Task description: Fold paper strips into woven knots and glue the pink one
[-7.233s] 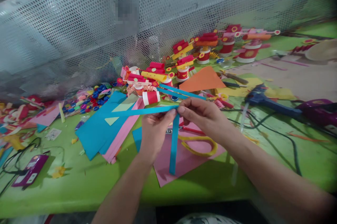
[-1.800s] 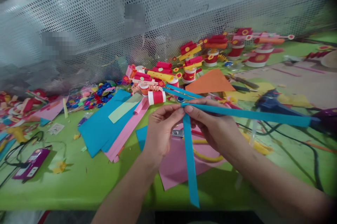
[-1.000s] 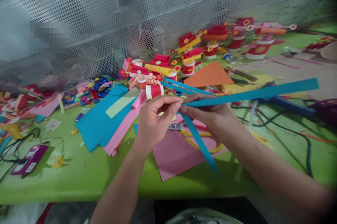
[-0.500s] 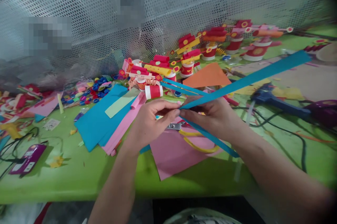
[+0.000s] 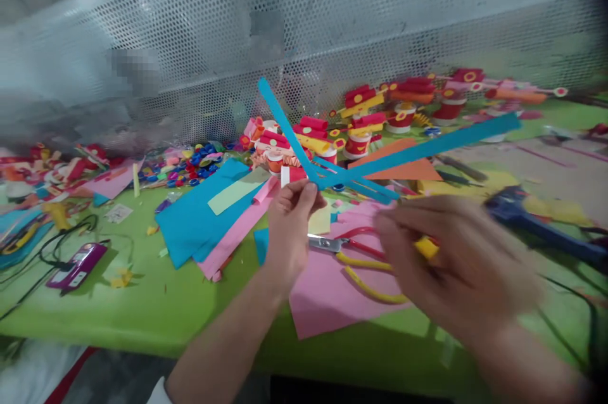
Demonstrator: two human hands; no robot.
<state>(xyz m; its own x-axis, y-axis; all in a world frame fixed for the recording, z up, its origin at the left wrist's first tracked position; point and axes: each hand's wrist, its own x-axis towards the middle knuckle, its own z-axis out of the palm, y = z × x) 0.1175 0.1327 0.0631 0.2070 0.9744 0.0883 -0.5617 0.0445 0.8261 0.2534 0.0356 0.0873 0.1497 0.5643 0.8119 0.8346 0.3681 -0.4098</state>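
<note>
My left hand (image 5: 292,233) is closed, with thumb and fingers pinching a blue paper strip (image 5: 427,149) where it bends into a V. One end rises up and left; the longer end reaches out to the right. Smeared by motion, my right hand (image 5: 460,265) is curled below the long end and apart from it; whether its fingers hold anything is unclear. Behind my left hand lie scissors (image 5: 370,265) with red and yellow handles, partly hidden by both hands. Beneath them is a pink paper sheet (image 5: 327,303). Narrow blue strips (image 5: 370,187) show behind the held one.
Paper-cup models (image 5: 358,132) line the back, before a perforated metal panel (image 5: 199,56). Blue sheets (image 5: 199,220) and coloured bottle caps (image 5: 204,157) lie left. A purple device (image 5: 78,265) with cables sits farther left. On the right is a dark blue glue gun (image 5: 546,227).
My right hand has come off the strip and moved right and down. The bent strip's other end now points up and left. The view has shifted slightly.
</note>
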